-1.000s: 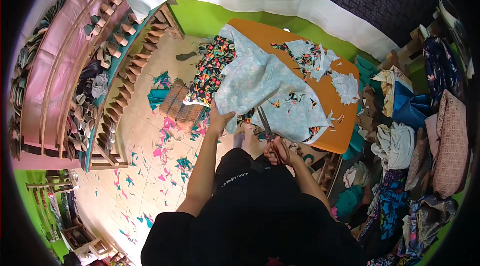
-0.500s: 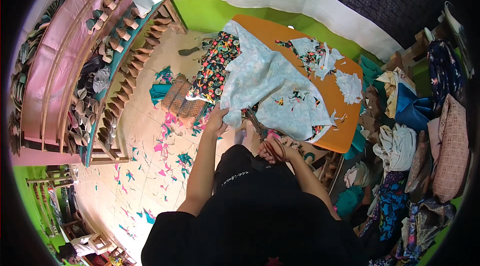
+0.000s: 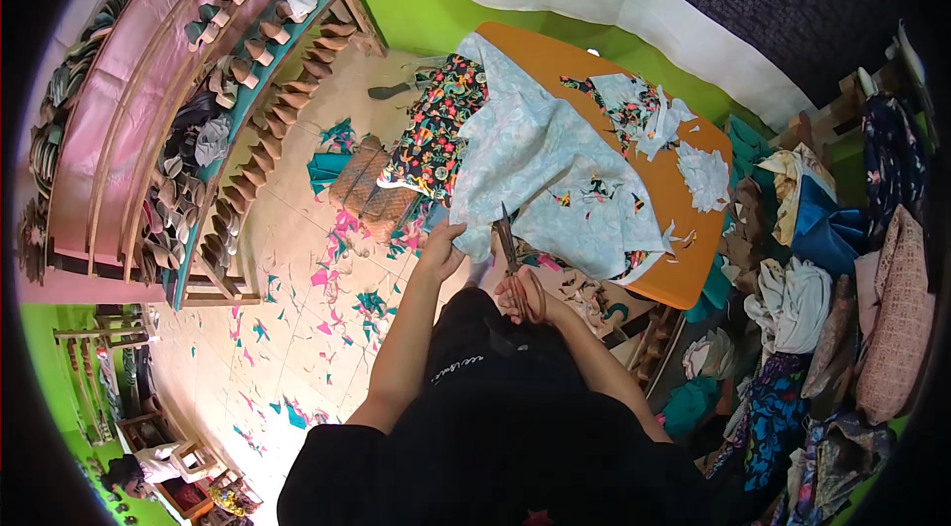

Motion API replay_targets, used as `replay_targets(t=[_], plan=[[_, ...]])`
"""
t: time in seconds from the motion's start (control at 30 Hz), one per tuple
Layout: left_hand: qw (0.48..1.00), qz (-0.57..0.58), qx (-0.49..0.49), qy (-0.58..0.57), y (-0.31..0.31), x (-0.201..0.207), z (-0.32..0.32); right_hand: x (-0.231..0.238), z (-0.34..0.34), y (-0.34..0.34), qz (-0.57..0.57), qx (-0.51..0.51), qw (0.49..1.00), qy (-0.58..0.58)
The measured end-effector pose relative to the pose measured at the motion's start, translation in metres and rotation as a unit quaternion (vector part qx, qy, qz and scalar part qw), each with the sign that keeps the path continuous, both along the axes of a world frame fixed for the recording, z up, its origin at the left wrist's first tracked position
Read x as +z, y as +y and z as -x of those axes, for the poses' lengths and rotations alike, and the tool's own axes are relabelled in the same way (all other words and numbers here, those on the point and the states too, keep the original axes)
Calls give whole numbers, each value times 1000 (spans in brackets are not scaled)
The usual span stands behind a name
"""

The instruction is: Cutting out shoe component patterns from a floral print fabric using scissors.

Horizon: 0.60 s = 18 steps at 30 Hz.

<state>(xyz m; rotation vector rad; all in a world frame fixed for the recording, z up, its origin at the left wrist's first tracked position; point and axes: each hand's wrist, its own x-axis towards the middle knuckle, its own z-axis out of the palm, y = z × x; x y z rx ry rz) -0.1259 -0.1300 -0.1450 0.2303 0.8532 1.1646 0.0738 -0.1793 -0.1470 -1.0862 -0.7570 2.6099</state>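
A large floral cloth [image 3: 525, 145] lies across the orange table [image 3: 540, 55], its pale reverse side mostly up and its black patterned side showing at the left. My left hand [image 3: 439, 251] pinches the cloth's near edge, which hangs over the table's front. In my right hand [image 3: 515, 296] are metal scissors [image 3: 509, 241], fingers wrapped around their handles. The blades point away from me, in the gap between the held flap and the rest of the cloth. Whether the blades touch the cloth I cannot tell.
Cut scraps [image 3: 703, 175] lie on the table's right side. Folded fabrics [image 3: 788, 303] pile up at the right. Wooden racks of shoes and shoe forms [image 3: 263, 51] line the left. A woven brown item [image 3: 367, 191] and pink and teal scraps [image 3: 369, 304] are on the floor.
The scissors have turned more upright, and their blades now show farther along their length. My right hand has shifted slightly left. My left hand keeps its hold on the cloth edge.
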Motion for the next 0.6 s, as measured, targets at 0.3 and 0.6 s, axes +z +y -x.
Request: replay_targets(t=[0.3,0.6], plan=[[978,50,-103,177,54,-2,13,-12,16,1,-10,-56,998,15],[980,22,-181,83,71,18,8,-18,50,11,-72,-146,986,31]])
